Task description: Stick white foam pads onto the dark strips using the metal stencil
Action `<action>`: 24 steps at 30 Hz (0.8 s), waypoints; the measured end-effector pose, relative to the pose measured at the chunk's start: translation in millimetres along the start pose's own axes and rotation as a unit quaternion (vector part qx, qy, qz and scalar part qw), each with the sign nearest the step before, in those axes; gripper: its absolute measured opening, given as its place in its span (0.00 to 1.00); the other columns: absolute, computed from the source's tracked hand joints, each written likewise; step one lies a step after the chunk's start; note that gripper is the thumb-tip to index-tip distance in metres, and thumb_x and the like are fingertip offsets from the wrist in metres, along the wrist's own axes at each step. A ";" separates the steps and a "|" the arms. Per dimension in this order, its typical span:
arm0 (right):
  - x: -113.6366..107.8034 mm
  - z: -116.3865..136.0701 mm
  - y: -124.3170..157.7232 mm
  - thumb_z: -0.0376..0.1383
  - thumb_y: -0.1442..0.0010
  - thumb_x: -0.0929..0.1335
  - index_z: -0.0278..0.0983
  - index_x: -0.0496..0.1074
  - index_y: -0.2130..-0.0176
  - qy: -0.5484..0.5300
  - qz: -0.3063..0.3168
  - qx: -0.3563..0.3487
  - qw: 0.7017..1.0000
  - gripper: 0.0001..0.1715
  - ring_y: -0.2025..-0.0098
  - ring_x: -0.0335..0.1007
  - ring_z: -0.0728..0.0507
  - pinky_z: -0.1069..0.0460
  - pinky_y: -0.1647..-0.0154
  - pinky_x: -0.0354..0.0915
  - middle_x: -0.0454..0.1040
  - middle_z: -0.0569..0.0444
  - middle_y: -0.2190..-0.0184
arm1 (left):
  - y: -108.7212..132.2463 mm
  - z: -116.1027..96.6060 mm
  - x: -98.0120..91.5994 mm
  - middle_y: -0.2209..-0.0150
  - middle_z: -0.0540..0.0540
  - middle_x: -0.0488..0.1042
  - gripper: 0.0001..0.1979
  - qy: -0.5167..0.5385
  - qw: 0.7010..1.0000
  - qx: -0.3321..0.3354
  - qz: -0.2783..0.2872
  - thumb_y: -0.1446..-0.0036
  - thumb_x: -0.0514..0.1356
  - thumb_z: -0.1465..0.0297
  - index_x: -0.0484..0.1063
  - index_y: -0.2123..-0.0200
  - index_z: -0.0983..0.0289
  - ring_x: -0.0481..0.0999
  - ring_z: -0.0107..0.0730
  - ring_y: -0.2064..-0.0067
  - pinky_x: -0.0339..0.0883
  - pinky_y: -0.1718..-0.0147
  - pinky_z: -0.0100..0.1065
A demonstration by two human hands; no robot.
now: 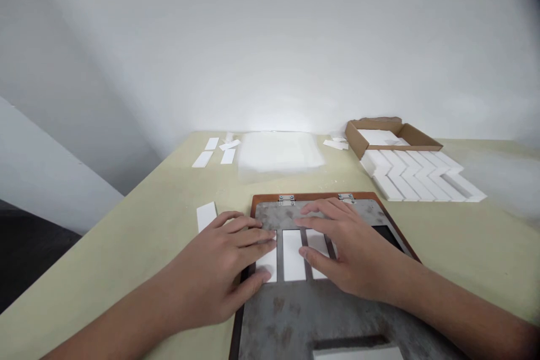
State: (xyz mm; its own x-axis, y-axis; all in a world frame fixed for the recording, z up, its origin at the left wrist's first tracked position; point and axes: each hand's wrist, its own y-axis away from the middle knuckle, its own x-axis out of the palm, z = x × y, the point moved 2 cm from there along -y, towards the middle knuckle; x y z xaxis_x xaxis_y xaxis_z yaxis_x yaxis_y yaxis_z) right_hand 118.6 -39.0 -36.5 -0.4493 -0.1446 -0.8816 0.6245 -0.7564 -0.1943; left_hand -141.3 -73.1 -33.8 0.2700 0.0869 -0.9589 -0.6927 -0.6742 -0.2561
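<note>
A grey metal plate (pixel 291 309) with rectangular slots and hinges at its far edge lies on an orange-brown board (pixel 264 198). White rectangular cards fill several slots, one of them in full view (pixel 294 256) between my hands. My left hand (pixel 225 261) rests over the leftmost card, fingers apart, fingertips on it. Over the cards to the right is my right hand (pixel 346 247), its fingers spread and the thumb near the edge of a card. A dark slot (pixel 386 236) shows right of my right hand. Another white piece (pixel 358 354) lies at the plate's near edge.
Several loose white cards (pixel 202 159) lie at the table's (pixel 169 197) back left, one (pixel 206 216) beside my left hand. A translucent stack (pixel 280 152) stands at the back middle. Back right are an open cardboard box (pixel 422 138) and rows of white stacks (pixel 417 180).
</note>
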 end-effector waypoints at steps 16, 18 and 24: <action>0.6 0.5 0.3 0.42 0.30 0.69 0.41 0.79 0.42 -0.004 0.010 0.004 1.000 0.20 0.37 0.68 0.35 0.35 0.34 0.64 0.74 0.47 0.39 | -1.9 2.1 -1.2 0.43 0.49 0.82 0.16 0.015 1.000 0.002 0.003 0.30 0.63 0.62 0.79 0.41 0.53 0.78 0.45 0.43 0.65 0.42 0.47; 2.5 0.3 0.6 0.42 0.30 0.69 0.41 0.79 0.42 -0.007 0.012 0.005 1.000 0.20 0.37 0.68 0.35 0.34 0.34 0.64 0.74 0.47 0.39 | -2.2 1.9 -1.5 0.43 0.49 0.83 0.16 0.017 1.000 0.003 0.002 0.30 0.63 0.63 0.79 0.42 0.54 0.78 0.45 0.44 0.65 0.44 0.46; 2.7 1.9 -1.2 0.42 0.31 0.70 0.44 0.78 0.40 0.002 0.034 -0.019 0.999 0.21 0.35 0.67 0.34 0.33 0.34 0.64 0.75 0.48 0.39 | -2.2 6.7 -0.3 0.43 0.50 0.82 0.16 0.030 1.000 0.002 0.004 0.30 0.63 0.63 0.78 0.41 0.54 0.77 0.45 0.42 0.64 0.41 0.47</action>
State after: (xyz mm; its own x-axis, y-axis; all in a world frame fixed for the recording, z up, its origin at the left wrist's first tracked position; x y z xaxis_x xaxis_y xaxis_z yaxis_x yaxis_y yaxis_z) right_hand 115.5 -39.7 -37.8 -0.4035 -0.1919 -0.8947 0.6765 -0.7210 -0.1505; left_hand -144.4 -66.8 -33.8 0.3045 0.0372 -0.9518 -0.6980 -0.6712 -0.2496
